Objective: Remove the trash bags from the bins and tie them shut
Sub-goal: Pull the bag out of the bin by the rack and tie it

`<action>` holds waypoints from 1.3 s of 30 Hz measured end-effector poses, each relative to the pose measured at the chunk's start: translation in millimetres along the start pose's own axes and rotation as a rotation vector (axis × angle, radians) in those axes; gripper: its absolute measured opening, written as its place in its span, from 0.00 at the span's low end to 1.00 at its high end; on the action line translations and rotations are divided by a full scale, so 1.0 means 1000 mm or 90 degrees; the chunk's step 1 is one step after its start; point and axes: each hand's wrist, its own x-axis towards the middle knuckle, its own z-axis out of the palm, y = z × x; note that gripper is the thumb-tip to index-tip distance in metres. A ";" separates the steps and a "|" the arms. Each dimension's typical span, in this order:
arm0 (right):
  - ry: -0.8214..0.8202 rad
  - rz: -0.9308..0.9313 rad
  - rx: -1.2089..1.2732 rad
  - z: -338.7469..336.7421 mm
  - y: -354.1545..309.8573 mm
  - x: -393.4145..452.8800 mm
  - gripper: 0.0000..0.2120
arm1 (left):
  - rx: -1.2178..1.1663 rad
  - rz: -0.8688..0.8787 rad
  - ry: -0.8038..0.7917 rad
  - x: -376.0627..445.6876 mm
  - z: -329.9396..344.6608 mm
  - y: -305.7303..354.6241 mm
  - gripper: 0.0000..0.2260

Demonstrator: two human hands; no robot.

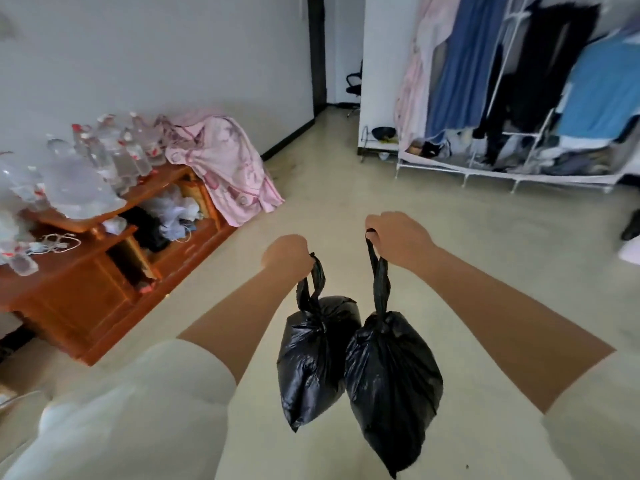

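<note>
Both arms out front, one tied black bag per hand. Left hand fisted around the knotted loop of the left trash bag; right hand fisted around the loop of the right trash bag. Both grips closed tight on the handles. Bags hanging in the air above the floor, touching side by side. Wooden table on the left carrying plastic bottles and pink cloth. Clothes rack far right.
</note>
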 end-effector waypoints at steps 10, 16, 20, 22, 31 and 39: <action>-0.127 0.239 -0.066 0.017 0.285 0.111 0.11 | 0.061 0.248 -0.105 0.255 0.042 0.245 0.19; -0.112 0.358 -0.066 0.017 0.429 0.159 0.12 | 0.097 0.379 -0.131 0.368 0.049 0.385 0.11; -0.077 0.401 -0.113 0.024 0.538 0.200 0.11 | 0.085 0.400 -0.138 0.458 0.068 0.477 0.18; -0.064 0.394 -0.154 0.030 0.595 0.225 0.10 | 0.085 0.410 -0.122 0.501 0.081 0.522 0.18; -0.085 0.378 -0.221 0.036 0.851 0.325 0.11 | 0.131 0.442 -0.093 0.675 0.116 0.740 0.14; -0.044 0.397 -0.227 0.056 1.074 0.396 0.19 | 0.118 0.487 -0.120 0.815 0.164 0.924 0.17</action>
